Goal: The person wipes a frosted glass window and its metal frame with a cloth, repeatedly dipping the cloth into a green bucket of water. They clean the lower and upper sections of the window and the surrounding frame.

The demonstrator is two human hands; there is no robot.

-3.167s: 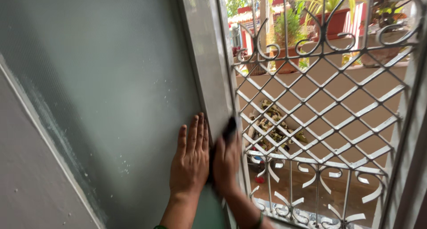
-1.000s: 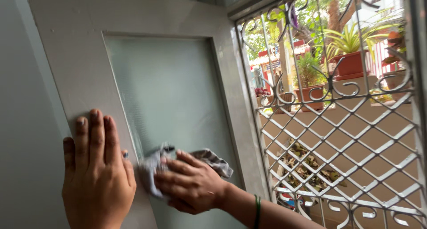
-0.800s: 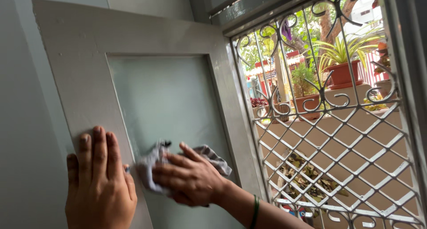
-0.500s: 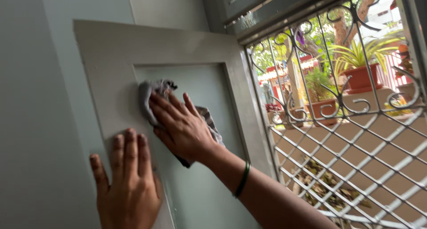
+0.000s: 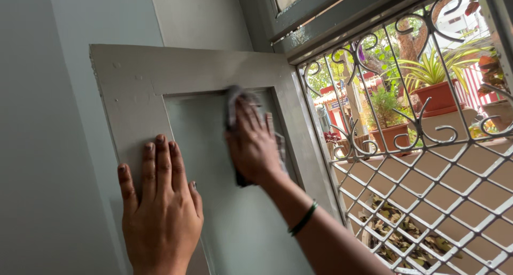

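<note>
Sliding across since half a second ago, the right hand (image 5: 253,143) now sits at the top right corner of the frosted glass pane (image 5: 214,163), where before it was working the top left corner. It presses a grey cloth (image 5: 233,99) flat against the glass, fingers stretched upward and close together, palm down on the fabric, so the hand is spread over the cloth rather than curled round it; a bit of cloth peeks out above the fingertips and another dark edge shows below the heel of the palm. Its forearm runs down and to the right, out of the lower edge of the view, with a thin green bangle (image 5: 303,225) on the wrist. Over on the other side, the left hand (image 5: 160,211) lies flat and open on the grey painted window frame (image 5: 133,93), fingers together and pointing up, thumb out to the left, holding nothing, just bracing against the shutter's left rail and the edge of the pane. Beside the shutter to the right stands a white metal grille (image 5: 427,168) of diamonds and scrolls, and beyond it potted plants (image 5: 427,88) line a ledge outside.
</note>
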